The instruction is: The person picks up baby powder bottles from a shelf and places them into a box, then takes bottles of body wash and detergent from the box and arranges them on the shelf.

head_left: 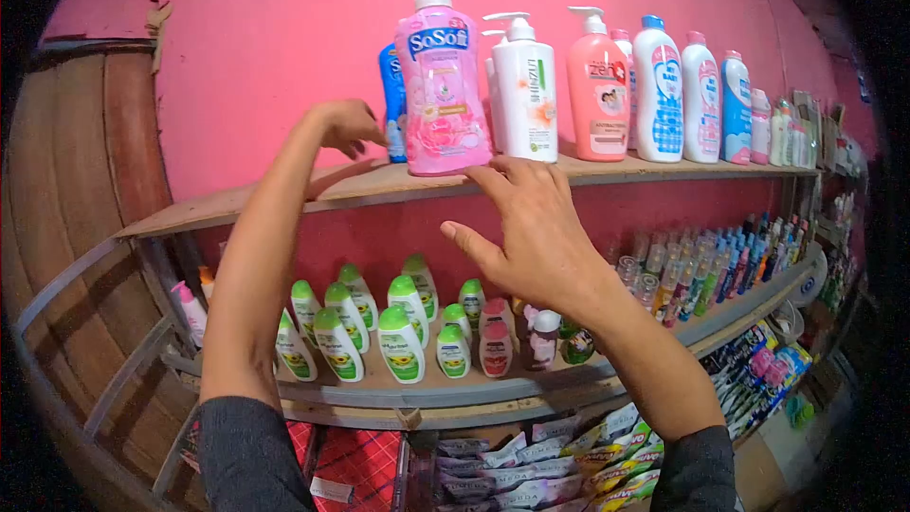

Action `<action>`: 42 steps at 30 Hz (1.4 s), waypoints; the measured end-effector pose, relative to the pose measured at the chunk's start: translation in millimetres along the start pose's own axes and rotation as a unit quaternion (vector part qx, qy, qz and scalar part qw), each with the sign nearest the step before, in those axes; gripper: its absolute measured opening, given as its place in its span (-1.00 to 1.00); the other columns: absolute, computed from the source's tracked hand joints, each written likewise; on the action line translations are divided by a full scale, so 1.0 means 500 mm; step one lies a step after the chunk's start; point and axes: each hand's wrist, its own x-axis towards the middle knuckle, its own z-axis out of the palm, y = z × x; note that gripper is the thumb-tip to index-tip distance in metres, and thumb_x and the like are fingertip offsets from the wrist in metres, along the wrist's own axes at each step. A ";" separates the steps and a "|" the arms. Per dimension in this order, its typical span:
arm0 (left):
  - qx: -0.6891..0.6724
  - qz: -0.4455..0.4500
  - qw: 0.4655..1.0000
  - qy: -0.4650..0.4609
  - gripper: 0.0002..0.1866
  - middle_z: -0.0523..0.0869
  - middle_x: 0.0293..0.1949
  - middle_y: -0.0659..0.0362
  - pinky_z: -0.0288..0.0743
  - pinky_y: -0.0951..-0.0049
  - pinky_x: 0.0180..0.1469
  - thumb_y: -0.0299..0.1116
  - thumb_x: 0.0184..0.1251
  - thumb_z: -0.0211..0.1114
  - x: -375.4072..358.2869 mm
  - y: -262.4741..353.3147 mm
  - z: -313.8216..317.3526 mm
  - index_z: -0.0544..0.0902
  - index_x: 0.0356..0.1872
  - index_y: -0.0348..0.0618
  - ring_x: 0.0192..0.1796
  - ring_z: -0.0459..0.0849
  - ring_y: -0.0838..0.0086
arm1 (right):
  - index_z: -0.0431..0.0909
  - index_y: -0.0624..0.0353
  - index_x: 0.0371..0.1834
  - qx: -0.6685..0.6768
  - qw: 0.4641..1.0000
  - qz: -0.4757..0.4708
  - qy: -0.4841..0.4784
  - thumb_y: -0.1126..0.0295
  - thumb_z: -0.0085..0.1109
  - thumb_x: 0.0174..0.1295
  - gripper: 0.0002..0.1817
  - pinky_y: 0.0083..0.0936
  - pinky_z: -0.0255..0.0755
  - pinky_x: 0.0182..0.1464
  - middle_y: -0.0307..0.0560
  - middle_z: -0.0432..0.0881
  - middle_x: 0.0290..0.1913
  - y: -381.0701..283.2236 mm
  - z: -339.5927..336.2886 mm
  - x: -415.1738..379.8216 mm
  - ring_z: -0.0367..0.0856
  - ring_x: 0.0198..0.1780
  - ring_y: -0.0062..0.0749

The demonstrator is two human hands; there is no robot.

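Observation:
A pink SoSoft bottle (444, 90) stands upright at the front edge of the top shelf (379, 189). Behind it, to its left, a blue bottle (391, 100) is partly hidden. My left hand (349, 127) is above the shelf, left of the blue bottle, fingers apart and curved toward it, holding nothing. In front of the shelf edge is my right hand (531, 223), its fingers spread, the fingertips near the base of the pink bottle and a white pump bottle (527, 95). Whether those fingertips touch either bottle is unclear.
Farther right on the top shelf stand a pink pump bottle (599, 100) and several white and blue bottles. The lower shelf (360, 396) holds several green-capped bottles (401, 346) and rows of small bottles (697, 275). Sachets (512, 479) hang below; a wooden wall (66, 180) is at left.

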 end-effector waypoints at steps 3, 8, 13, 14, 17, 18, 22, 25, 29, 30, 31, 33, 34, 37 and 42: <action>0.015 0.020 0.993 0.116 -0.27 0.65 0.05 0.03 0.57 0.36 -0.13 -0.18 0.19 0.44 -0.024 -0.005 -0.050 0.38 0.34 -0.25 -0.05 0.60 0.38 | 0.50 0.33 0.02 0.003 1.000 -0.004 0.023 0.08 0.32 0.13 -0.44 -0.03 0.20 0.26 0.27 0.51 -0.01 -0.003 -0.029 -0.033 0.45 0.12 0.11; 0.008 0.147 0.934 0.326 -0.27 0.58 0.19 0.05 0.45 0.38 0.04 0.04 0.25 0.33 -0.153 0.000 -0.080 0.40 0.36 -0.16 0.06 0.57 0.39 | 0.50 0.32 -0.07 -0.015 0.999 0.037 -0.027 0.14 0.38 0.04 -0.47 0.00 0.21 0.23 0.28 0.48 0.01 -0.001 -0.140 -0.146 0.42 0.12 0.13; -0.042 0.276 0.856 0.435 -0.40 0.56 0.22 -0.03 0.38 0.29 0.28 -0.10 0.39 0.25 -0.342 0.121 0.024 0.42 0.29 -0.32 0.22 0.52 0.28 | 0.46 0.32 0.08 -0.016 0.985 0.136 -0.108 0.16 0.32 0.15 -0.45 -0.01 0.18 0.30 0.29 0.42 0.12 0.017 -0.332 -0.325 0.36 0.20 0.18; -0.053 0.284 0.855 0.431 -0.44 0.55 0.22 -0.06 0.39 0.29 0.29 -0.17 0.42 0.25 -0.406 0.190 0.079 0.43 0.27 -0.39 0.21 0.53 0.28 | 0.45 0.32 0.10 -0.020 0.980 0.157 -0.123 0.17 0.32 0.15 -0.45 0.00 0.17 0.31 0.30 0.41 0.13 0.024 -0.381 -0.365 0.35 0.21 0.18; -0.044 0.316 0.844 0.432 -0.51 0.63 0.13 -0.11 0.45 0.26 0.27 -0.25 0.45 0.23 -0.542 0.351 0.254 0.48 0.22 -0.46 0.13 0.60 0.23 | 0.44 0.33 0.14 -0.032 0.956 0.240 -0.164 0.19 0.31 0.16 -0.44 -0.03 0.20 0.30 0.29 0.41 0.15 0.031 -0.539 -0.495 0.37 0.20 0.18; -0.092 0.391 0.843 0.359 -0.56 0.60 0.14 -0.17 0.48 0.26 0.29 -0.41 0.45 0.18 -0.551 0.364 0.297 0.44 0.24 -0.50 0.16 0.60 0.19 | 0.44 0.33 0.15 -0.040 0.951 0.260 -0.164 0.19 0.32 0.16 -0.43 -0.05 0.23 0.29 0.28 0.42 0.16 0.037 -0.591 -0.550 0.38 0.20 0.17; -0.065 0.539 0.838 0.062 -0.33 0.51 0.28 0.00 0.41 0.41 0.29 -0.18 0.30 0.33 -0.615 0.468 0.543 0.34 0.39 -0.17 0.24 0.54 0.37 | 0.48 0.31 0.08 -0.125 0.909 0.371 -0.140 0.17 0.32 0.16 -0.47 -0.12 0.36 0.19 0.22 0.54 0.05 0.051 -0.797 -0.789 0.51 0.11 0.12; -0.219 0.467 0.803 -0.299 -0.45 0.58 0.16 0.05 0.34 0.33 0.31 -0.41 0.26 0.32 -0.688 0.630 0.854 0.42 0.25 -0.42 0.22 0.52 0.36 | 0.52 0.29 -0.02 -0.208 0.805 0.529 -0.169 0.18 0.33 0.13 -0.53 -0.11 0.40 0.13 0.20 0.58 -0.06 0.048 -0.936 -0.970 0.56 0.04 0.12; -0.195 0.391 0.783 -0.442 -0.46 0.72 -0.09 0.05 0.53 0.38 0.06 -0.38 0.13 0.47 -0.755 0.701 1.340 0.54 0.16 -0.29 -0.03 0.67 0.37 | 0.55 0.27 -0.13 -0.293 0.643 0.678 -0.203 0.22 0.36 0.06 -0.60 -0.06 0.50 -0.02 0.21 0.61 -0.22 -0.004 -1.093 -1.240 0.62 -0.09 0.12; -0.208 0.378 0.757 -0.490 -0.48 0.72 -0.11 0.06 0.54 0.40 0.03 -0.35 0.16 0.46 -0.795 0.716 1.427 0.55 0.15 -0.29 -0.05 0.67 0.39 | 0.56 0.26 -0.13 -0.318 0.602 0.702 -0.207 0.22 0.36 0.05 -0.60 -0.05 0.52 -0.05 0.21 0.62 -0.25 -0.029 -1.123 -1.306 0.64 -0.12 0.11; -0.217 0.363 0.729 -0.538 -0.50 0.73 -0.14 0.06 0.55 0.41 0.00 -0.32 0.19 0.46 -0.843 0.731 1.498 0.56 0.13 -0.29 -0.07 0.67 0.41 | 0.57 0.26 -0.22 -0.350 0.583 0.705 -0.202 0.21 0.36 0.03 -0.63 -0.08 0.55 -0.10 0.20 0.64 -0.28 -0.061 -1.154 -1.359 0.65 -0.17 0.11; -0.155 0.347 0.675 -0.632 -0.51 0.73 -0.13 0.04 0.56 0.40 -0.04 -0.29 0.23 0.43 -0.914 0.757 1.614 0.56 0.14 -0.31 -0.08 0.68 0.40 | 0.59 0.25 -0.29 -0.382 0.508 0.745 -0.203 0.18 0.37 0.02 -0.64 -0.10 0.58 -0.15 0.20 0.66 -0.30 -0.119 -1.211 -1.451 0.68 -0.20 0.10; -0.143 0.356 0.650 -0.656 -0.50 0.73 -0.12 0.02 0.57 0.39 -0.04 -0.28 0.23 0.43 -0.939 0.773 1.667 0.55 0.14 -0.32 -0.08 0.68 0.38 | 0.60 0.26 -0.26 -0.381 0.454 0.779 -0.205 0.16 0.37 0.03 -0.62 -0.09 0.58 -0.15 0.21 0.67 -0.27 -0.140 -1.235 -1.492 0.68 -0.19 0.10; -0.108 0.416 0.585 -0.687 -0.46 0.72 -0.10 -0.04 0.58 0.34 -0.02 -0.27 0.21 0.44 -0.996 0.848 1.776 0.54 0.15 -0.34 -0.07 0.70 0.32 | 0.61 0.28 -0.17 -0.411 0.379 0.812 -0.168 0.15 0.37 0.06 -0.58 -0.08 0.57 -0.12 0.23 0.68 -0.22 -0.200 -1.295 -1.591 0.68 -0.13 0.10; -0.120 0.506 0.539 -0.663 -0.43 0.70 -0.04 -0.12 0.59 0.29 0.03 -0.20 0.18 0.45 -1.100 1.073 1.918 0.56 0.13 -0.36 0.00 0.71 0.21 | 0.59 0.35 -0.13 -0.404 0.333 0.852 -0.006 0.25 0.33 0.11 -0.61 -0.05 0.50 0.04 0.32 0.65 -0.14 -0.217 -1.397 -1.639 0.62 -0.03 0.20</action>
